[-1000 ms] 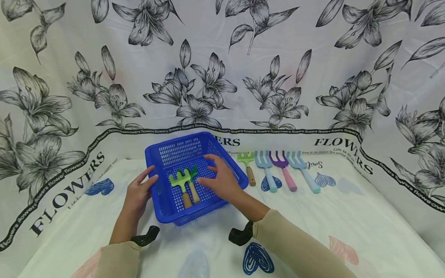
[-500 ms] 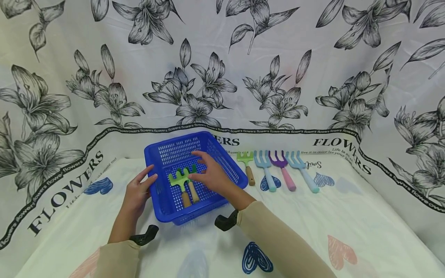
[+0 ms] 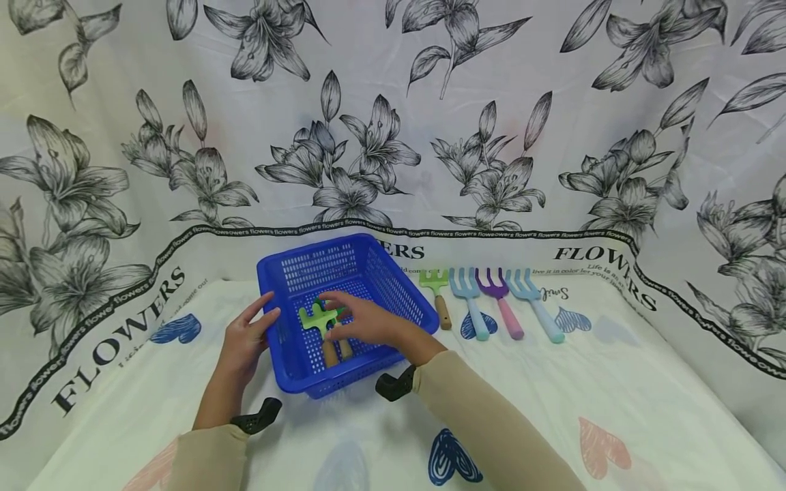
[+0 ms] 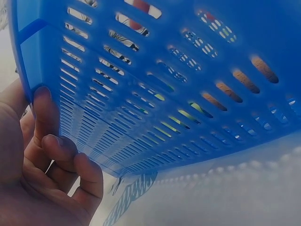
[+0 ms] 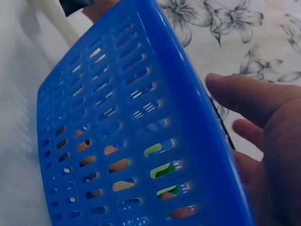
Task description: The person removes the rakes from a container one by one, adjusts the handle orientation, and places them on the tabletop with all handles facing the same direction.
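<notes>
A blue plastic basket (image 3: 291, 385) sits slightly turned on the cloth. My left hand (image 3: 242, 341) holds its left rim; the left wrist view shows the fingers (image 4: 96, 176) curled against the slotted outer wall. Inside the basket lie two hand forks with wooden handles. The light green hand fork (image 3: 318, 319) is in front, and the dark green hand fork (image 3: 346, 349) lies mostly hidden under my right hand (image 3: 368, 324). That hand reaches over the right part of the basket, its thumb and fingers spread apart around the dark green fork, thumb close over the handles.
Right of the basket, several more hand forks lie in a row: a green one with a wooden handle (image 3: 443, 314), a light blue one (image 3: 475, 317), a purple and pink one (image 3: 508, 314) and another blue one (image 3: 543, 314). A flower-printed curtain (image 3: 491, 157) stands behind.
My right hand has moved left and down into the basket, now covering much of the dark green hand fork. The left hand and the basket stay in place.
</notes>
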{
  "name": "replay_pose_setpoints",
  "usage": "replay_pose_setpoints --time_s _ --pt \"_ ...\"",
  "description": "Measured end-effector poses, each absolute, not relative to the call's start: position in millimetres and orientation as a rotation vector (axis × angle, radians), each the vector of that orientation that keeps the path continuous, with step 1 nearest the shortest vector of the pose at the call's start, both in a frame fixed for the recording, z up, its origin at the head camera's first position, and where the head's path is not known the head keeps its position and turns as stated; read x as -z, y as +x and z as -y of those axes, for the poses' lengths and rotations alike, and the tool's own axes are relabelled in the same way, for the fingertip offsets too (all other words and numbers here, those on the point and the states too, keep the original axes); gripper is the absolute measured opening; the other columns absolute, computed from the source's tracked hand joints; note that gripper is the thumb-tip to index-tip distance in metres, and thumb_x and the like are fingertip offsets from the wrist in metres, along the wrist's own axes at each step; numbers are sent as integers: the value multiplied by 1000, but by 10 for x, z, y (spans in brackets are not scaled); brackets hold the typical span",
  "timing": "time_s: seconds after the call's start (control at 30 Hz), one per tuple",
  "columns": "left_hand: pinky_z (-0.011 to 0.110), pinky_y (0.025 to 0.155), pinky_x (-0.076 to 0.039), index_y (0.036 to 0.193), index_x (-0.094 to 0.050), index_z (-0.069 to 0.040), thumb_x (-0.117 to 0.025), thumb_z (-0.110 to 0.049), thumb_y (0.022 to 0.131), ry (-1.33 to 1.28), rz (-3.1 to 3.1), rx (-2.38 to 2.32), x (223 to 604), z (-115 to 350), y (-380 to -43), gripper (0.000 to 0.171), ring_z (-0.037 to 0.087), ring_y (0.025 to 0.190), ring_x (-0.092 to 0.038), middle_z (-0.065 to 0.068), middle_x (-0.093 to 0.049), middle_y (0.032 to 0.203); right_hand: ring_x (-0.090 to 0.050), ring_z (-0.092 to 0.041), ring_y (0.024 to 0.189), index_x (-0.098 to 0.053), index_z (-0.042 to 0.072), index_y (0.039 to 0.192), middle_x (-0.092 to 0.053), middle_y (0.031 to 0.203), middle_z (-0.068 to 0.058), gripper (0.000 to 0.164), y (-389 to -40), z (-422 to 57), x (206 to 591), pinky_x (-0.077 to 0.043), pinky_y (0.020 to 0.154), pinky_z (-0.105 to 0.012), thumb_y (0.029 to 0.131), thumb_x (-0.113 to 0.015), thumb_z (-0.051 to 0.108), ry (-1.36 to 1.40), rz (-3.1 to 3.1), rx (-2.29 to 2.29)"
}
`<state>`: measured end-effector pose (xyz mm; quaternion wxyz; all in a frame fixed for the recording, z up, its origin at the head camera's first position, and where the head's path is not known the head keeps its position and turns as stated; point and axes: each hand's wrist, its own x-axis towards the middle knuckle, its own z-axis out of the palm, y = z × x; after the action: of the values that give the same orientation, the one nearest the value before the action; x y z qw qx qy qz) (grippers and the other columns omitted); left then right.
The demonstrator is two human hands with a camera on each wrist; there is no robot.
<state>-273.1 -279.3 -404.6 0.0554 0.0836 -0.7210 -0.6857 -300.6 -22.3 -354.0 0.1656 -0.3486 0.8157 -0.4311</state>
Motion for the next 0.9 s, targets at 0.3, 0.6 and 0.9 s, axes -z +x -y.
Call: replay_pose_setpoints --time_s 0.3,0.6,0.9 --pt "39 99 -42 153 -32 -26 -63 -50 89 260 2191 2071 4015 2759 -2721 75 34 127 -50 14 -38 151 -50 -25 126 -39 26 149 -55 137 -5 64 -3063 260 3584 -38 104 -51 92 -67 36 -908 -2354 971" --pt "37 98 -44 153 -33 -26 -62 -47 92 277 2183 2059 4040 2765 -2723 71 33 125 -52 14 -40 150 -53 -24 122 -40 21 148 -60 129 -2 62 -3089 291 3624 -39 103 -51 92 -64 34 -864 -2316 802" --pt "34 95 -46 153 -33 -25 -60 -39 97 270 2188 2055 4044 2770 -2710 64 33 124 -54 15 -44 148 -51 -25 124 -36 21 150 -58 133 -2 67 -3060 309 3621 -36 105 -53 92 -63 38 -819 -2283 697"
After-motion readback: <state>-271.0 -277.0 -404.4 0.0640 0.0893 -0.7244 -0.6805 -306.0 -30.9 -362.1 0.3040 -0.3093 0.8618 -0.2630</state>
